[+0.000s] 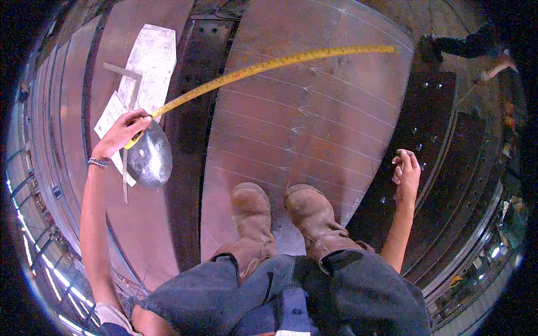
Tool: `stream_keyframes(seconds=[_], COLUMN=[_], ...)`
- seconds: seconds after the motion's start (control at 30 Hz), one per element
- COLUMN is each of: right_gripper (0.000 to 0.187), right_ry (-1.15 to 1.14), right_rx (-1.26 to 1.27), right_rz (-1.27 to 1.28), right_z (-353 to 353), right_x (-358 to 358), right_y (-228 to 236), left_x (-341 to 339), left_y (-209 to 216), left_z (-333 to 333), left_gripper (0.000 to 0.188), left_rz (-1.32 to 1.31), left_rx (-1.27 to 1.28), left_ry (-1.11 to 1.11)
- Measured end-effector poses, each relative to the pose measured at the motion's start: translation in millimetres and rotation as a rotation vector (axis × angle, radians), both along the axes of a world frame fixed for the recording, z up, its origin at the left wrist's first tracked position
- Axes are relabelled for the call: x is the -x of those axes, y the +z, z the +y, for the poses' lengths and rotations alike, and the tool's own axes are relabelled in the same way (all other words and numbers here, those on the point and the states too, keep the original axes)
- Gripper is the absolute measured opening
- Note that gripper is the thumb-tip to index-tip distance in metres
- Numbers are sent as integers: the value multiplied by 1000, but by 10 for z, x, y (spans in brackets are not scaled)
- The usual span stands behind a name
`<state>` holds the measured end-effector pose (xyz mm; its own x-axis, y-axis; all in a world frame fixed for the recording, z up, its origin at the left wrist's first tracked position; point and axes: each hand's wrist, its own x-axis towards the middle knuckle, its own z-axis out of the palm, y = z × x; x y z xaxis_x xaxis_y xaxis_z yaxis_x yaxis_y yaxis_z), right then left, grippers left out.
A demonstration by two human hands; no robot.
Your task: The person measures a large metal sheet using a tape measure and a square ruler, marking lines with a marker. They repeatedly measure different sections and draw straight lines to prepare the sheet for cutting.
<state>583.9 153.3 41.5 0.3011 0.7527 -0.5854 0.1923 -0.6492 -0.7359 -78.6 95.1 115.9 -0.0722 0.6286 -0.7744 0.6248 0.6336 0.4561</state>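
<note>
My left hand (121,133) is closed round a yellow tape measure (134,138). Its yellow blade (269,64) is drawn out to the right, arching across a large brownish steel plate (263,129) marked with several thin white lines and arrow-like ticks. Over the dark strip right of the plate, my right hand (407,175) is raised with curled fingers; whether they pinch something small and pale cannot be made out. Beside my left hand lie a dark shiny oval piece (150,157), a metal square (134,84) and a whitish flat sheet (154,56), partly overlapping.
My brown boots (252,204) stand on the marked plate's near end. A dark channel (193,112) runs between it and the left plate (143,224). To the right are dark steel beams (437,129) with bright holes. Another person's dark-clothed limb (471,46) shows at the upper right.
</note>
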Motion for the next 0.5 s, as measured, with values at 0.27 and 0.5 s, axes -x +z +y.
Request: stream_keyframes(seconds=[0.27,0.5], right_gripper=[19,32], right_ry=[-55,-25], right_rx=[-23,-120], right_rz=[33,87], right_z=[11,8], right_x=[-79,-132], right_y=[16,-35], left_x=[-208,-371], left_y=[10,-83], left_z=[99,207], left_gripper=[45,45], left_rz=[0,-13], left_rx=[-9,-36], left_ry=[-106,-179])
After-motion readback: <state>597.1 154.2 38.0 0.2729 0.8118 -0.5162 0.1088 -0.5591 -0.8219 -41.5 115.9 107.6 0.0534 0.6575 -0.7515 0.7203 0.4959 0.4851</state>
